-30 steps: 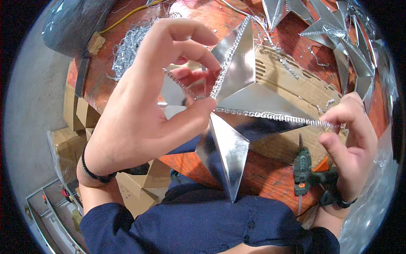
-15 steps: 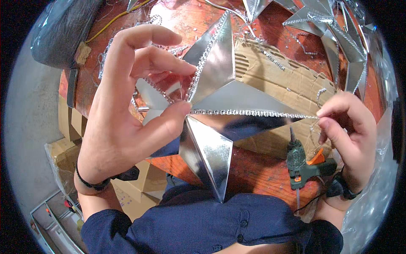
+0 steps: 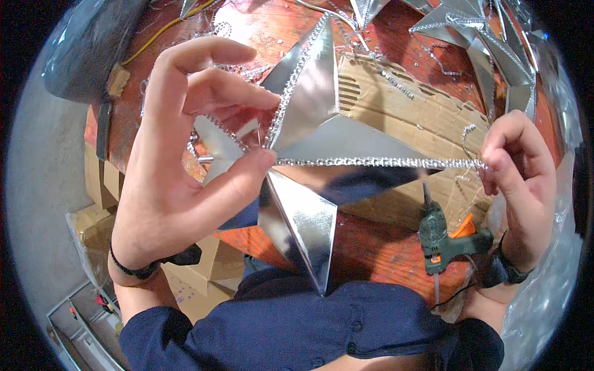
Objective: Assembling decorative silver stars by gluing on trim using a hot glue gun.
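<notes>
A shiny silver five-pointed star (image 3: 309,105) with raised ridges tilts in front of me, its lowest point against my dark shirt. My left hand (image 3: 179,161) grips it near the middle, thumb pressed at the centre and a fingertip on the upper ridge. Along the right-hand ridge runs a silver bead trim (image 3: 371,162), stretched straight. Past that point's tip, my right hand (image 3: 520,161) pinches the trim's end between thumb and fingers. Other ridges carry trim too; the lower right ridge shows none. Part of the star's left side is hidden by my left hand.
A dark green glue gun (image 3: 436,238) with an orange trigger lies beside my right wrist. Under the star is torn cardboard (image 3: 396,99) on a red-brown table (image 3: 383,247). More silver stars (image 3: 448,28) lie far right, near clear plastic wrap (image 3: 544,278). Loose bead strands (image 3: 396,83) are scattered about.
My right hand has moved slightly right and its pinch now sits beyond the star's tip, with the trim drawn straight. The star and left hand have shifted slightly left.
</notes>
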### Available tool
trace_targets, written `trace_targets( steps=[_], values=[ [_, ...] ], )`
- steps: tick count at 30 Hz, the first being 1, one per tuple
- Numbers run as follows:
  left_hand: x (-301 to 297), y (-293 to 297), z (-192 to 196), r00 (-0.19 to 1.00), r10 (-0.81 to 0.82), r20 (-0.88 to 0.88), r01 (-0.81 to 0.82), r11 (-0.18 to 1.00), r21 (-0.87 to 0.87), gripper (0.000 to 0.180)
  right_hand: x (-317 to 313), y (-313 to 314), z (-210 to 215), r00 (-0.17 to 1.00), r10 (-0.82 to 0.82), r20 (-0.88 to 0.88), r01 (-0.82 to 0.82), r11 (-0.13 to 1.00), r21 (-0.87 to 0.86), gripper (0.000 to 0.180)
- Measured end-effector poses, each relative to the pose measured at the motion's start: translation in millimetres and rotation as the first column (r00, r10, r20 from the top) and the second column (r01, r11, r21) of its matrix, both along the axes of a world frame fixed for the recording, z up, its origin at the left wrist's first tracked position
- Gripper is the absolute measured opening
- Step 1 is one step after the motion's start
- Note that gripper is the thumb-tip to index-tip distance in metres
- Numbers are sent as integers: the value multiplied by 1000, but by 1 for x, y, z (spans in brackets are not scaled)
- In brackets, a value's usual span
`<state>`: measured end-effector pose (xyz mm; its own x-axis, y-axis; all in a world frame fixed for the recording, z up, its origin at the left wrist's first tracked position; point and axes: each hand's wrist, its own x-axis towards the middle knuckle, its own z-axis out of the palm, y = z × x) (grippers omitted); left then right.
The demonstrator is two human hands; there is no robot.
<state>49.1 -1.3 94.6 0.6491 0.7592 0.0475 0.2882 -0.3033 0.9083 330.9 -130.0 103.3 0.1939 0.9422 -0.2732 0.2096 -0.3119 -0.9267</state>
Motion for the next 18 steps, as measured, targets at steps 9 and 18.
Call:
trace_targets(
  steps=[9, 18],
  values=[
    [-3, 2, -2, 998, 20, -58, -18, 999, 34, 70, -5, 7, -15, 990, 49, 133, -54, 998, 38, 13],
    [0, 4, -5, 997, -1, -75, 7, 997, 74, 70, 5, 7, -22, 936, 208, 285, -244, 965, 94, 8]
  ],
)
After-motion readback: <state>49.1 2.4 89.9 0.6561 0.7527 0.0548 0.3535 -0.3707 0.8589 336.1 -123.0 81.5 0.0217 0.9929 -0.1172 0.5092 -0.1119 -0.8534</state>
